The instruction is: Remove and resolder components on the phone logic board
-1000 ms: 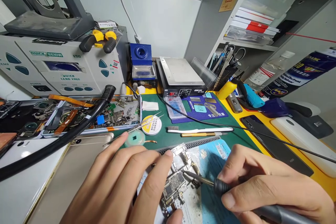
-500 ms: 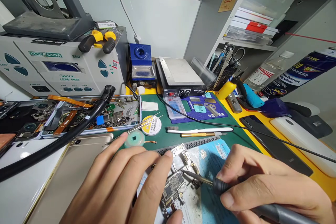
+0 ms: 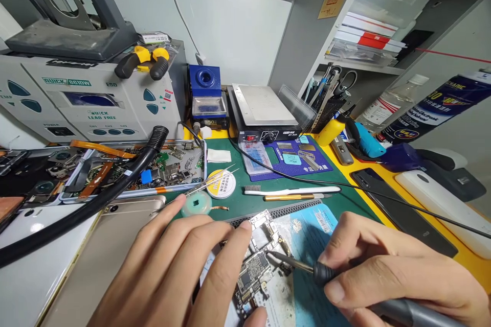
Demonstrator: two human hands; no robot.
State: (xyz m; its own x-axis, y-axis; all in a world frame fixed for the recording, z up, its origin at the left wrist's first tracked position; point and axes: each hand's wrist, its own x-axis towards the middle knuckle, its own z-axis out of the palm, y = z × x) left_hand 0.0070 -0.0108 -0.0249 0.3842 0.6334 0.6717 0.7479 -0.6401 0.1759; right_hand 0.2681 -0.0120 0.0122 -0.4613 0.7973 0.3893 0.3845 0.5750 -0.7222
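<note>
A phone circuit board (image 3: 255,268) lies at the bottom centre on a blue and white sheet (image 3: 312,260). My left hand (image 3: 192,271) rests over its left side, fingers spread, with the index fingertip at the board's upper left edge. Metal tweezers (image 3: 210,181) extend past a fingertip of that hand; whether it grips them is unclear. My right hand (image 3: 391,276) is wrapped round the dark handle of a soldering iron (image 3: 293,262). The iron's tip is at the middle of the board, touching or just above it.
Behind lie a toothbrush (image 3: 291,190), a gold tool (image 3: 295,197), a round tin (image 3: 221,184) and a green spool (image 3: 196,204). A black hose (image 3: 111,194) crosses the left; a thin cable (image 3: 307,179) runs right. Phones (image 3: 402,212) lie at the right.
The right hand and the iron have shifted very slightly to the right and down. The left hand and the board look unmoved.
</note>
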